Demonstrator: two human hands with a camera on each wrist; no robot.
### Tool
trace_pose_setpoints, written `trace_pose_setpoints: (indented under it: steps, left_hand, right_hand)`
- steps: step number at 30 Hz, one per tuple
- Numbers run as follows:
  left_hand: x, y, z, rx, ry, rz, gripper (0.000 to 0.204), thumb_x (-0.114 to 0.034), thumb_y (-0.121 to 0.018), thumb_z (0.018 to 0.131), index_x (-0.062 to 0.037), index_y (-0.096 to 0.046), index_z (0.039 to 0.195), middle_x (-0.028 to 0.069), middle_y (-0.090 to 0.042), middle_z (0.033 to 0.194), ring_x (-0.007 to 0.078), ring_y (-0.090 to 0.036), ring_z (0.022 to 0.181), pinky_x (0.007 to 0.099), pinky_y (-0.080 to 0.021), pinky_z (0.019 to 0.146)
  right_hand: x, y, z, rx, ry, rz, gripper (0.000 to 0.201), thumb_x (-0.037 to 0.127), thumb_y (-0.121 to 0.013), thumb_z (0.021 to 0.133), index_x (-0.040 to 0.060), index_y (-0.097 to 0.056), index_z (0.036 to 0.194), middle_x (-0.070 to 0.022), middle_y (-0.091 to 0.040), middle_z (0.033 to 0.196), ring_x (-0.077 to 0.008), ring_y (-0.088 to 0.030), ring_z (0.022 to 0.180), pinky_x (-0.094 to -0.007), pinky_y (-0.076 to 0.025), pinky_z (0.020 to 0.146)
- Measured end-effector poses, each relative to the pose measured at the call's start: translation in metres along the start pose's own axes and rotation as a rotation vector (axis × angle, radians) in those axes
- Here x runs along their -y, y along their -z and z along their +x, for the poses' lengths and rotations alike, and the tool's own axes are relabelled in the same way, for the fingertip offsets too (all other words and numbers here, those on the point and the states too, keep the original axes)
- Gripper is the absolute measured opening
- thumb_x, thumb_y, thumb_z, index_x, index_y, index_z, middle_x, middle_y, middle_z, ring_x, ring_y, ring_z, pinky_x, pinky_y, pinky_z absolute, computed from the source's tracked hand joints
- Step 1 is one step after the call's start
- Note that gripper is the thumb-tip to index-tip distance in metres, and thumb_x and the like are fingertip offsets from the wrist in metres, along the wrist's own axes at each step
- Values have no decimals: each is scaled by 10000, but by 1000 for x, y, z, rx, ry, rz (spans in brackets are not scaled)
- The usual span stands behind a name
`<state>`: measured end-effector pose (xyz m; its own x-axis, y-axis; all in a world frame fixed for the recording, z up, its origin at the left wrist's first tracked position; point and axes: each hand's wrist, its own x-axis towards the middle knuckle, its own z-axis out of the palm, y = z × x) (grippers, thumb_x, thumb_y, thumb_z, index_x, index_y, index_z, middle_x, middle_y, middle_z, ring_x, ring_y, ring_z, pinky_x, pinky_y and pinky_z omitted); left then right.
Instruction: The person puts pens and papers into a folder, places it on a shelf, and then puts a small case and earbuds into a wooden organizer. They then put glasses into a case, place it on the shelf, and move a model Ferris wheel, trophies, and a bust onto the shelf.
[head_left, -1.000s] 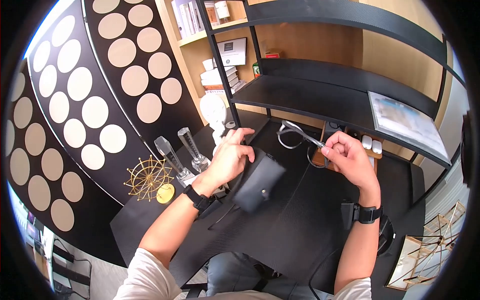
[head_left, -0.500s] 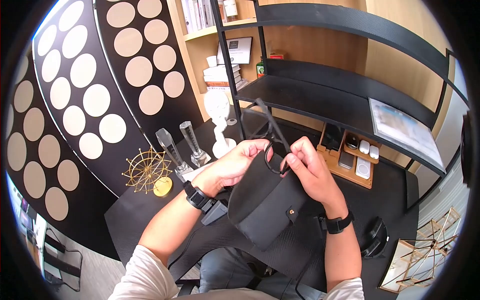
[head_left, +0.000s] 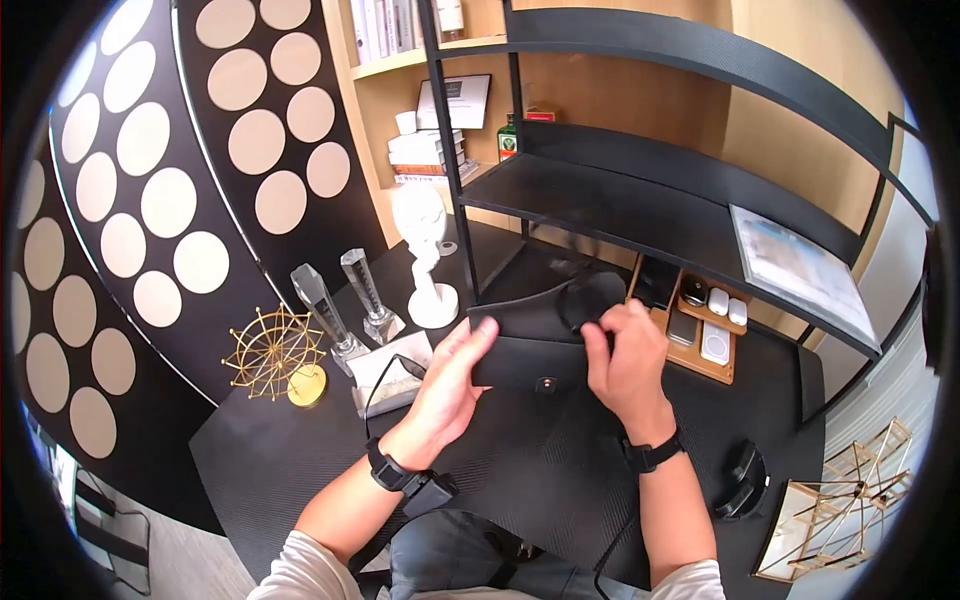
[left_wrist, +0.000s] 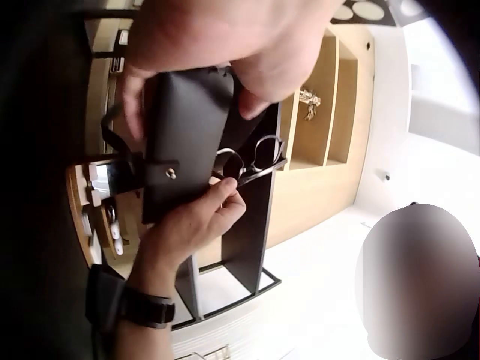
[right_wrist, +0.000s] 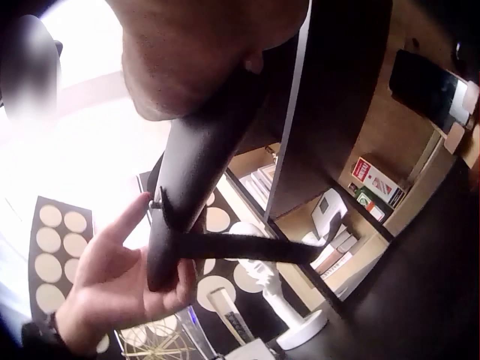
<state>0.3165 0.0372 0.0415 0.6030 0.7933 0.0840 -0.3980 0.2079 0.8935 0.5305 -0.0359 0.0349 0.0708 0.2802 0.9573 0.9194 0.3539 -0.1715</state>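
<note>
A black leather glasses case (head_left: 530, 365) with a small metal stud is held up over the desk. My left hand (head_left: 455, 375) grips its left end, thumb on the front face. At the opposite end, my right hand (head_left: 632, 365) pinches a pair of eyeglasses (left_wrist: 268, 166). The left wrist view shows the lenses and thin dark frame beside the case, close to its open side, with the right fingertips on the frame. A loose strap (right_wrist: 247, 247) hangs off the case in the right wrist view.
Crystal trophies (head_left: 370, 295), a gold wheel ornament (head_left: 272, 350) and a white bust (head_left: 420, 225) stand on the left of the desk. A wooden organizer (head_left: 690, 355) holds small devices beneath the black shelf (head_left: 590, 205). A black object (head_left: 743, 480) lies at right.
The hands came together as the eyeglasses moved left to the case. Since half a second ago, the case has swung level and the eyeglasses have shifted lower, to its right end.
</note>
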Motion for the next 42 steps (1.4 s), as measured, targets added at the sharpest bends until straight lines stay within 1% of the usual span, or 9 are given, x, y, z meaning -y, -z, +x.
trace_pose_setpoints:
  steps: [2, 10, 17, 23, 25, 30, 33, 38, 42]
  left_hand:
    - [3, 14, 8, -71, 14, -106, 387, -357, -579, 1087, -35, -639, 1293, 66, -725, 1202, 151, -706, 1073, 343, -560, 979]
    - [14, 40, 11, -219, -153, 15, 382, -329, -563, 1103, 8, -742, 1114, 59, -762, 1055, 98, -690, 935, 259, -539, 849]
    - [18, 52, 14, -164, -232, 143, 417, -311, -571, 1102, 22, -771, 953, 27, -761, 898, 50, -639, 778, 234, -508, 710]
    - [27, 53, 15, -225, -306, 136, 479, -298, -571, 1103, -18, -675, 728, -71, -616, 699, 10, -475, 649, 244, -383, 575]
    - [29, 57, 12, -181, -446, 393, 500, -278, -568, 1103, -3, -569, 686, -96, -466, 640, 13, -367, 630, 269, -295, 544]
    - [18, 50, 6, -125, -507, 484, 480, -273, -551, 1108, 54, -588, 758, -82, -429, 636, 26, -346, 650, 283, -281, 546]
    - [15, 53, 7, -63, -442, 511, 448, -287, -545, 1113, 78, -698, 905, -69, -562, 681, 22, -443, 695, 272, -383, 594]
    - [4, 49, 8, 120, -89, 328, 417, -319, -524, 1125, 24, -699, 1284, 29, -751, 1124, 43, -600, 1030, 246, -493, 908]
    - [3, 46, 6, 50, 83, 172, 383, -344, -536, 1114, -32, -724, 1232, 51, -757, 1164, 100, -680, 1072, 299, -567, 903]
  right_hand:
    - [9, 0, 6, 205, 174, 22, 273, 64, -800, 840, 8, -556, 947, -122, -612, 850, -318, -624, 734, -400, -504, 607]
    - [26, 17, 33, 526, 52, -16, 172, 70, -767, 853, 6, -655, 967, -124, -665, 1077, -327, -663, 945, -412, -553, 798]
    - [44, 28, 38, 421, -35, 207, 216, -12, -797, 794, -1, -630, 930, -133, -668, 1084, -322, -663, 970, -391, -545, 841]
    - [60, 20, 37, 665, -73, -203, 156, 121, -755, 876, 15, -651, 923, -106, -617, 1171, -313, -624, 1045, -447, -516, 900]
    - [57, 22, 36, 724, -59, -191, 138, 116, -753, 877, 26, -659, 922, -107, -617, 1173, -313, -623, 1040, -445, -520, 893]
    - [60, 26, 35, 888, -44, -130, 96, 87, -753, 854, 49, -695, 920, -91, -604, 1040, -287, -638, 964, -413, -545, 845]
    - [60, 28, 32, 903, -45, -171, 90, 71, -751, 842, 49, -709, 919, -88, -591, 963, -275, -649, 935, -408, -550, 824]
    - [52, 27, 27, 843, -56, -295, 61, 60, -725, 847, 43, -716, 904, -93, -606, 956, -270, -657, 919, -405, -554, 792]
    - [56, 26, 28, 861, 2, -473, 88, 77, -688, 833, 47, -734, 902, -92, -627, 963, -259, -673, 928, -374, -570, 781]
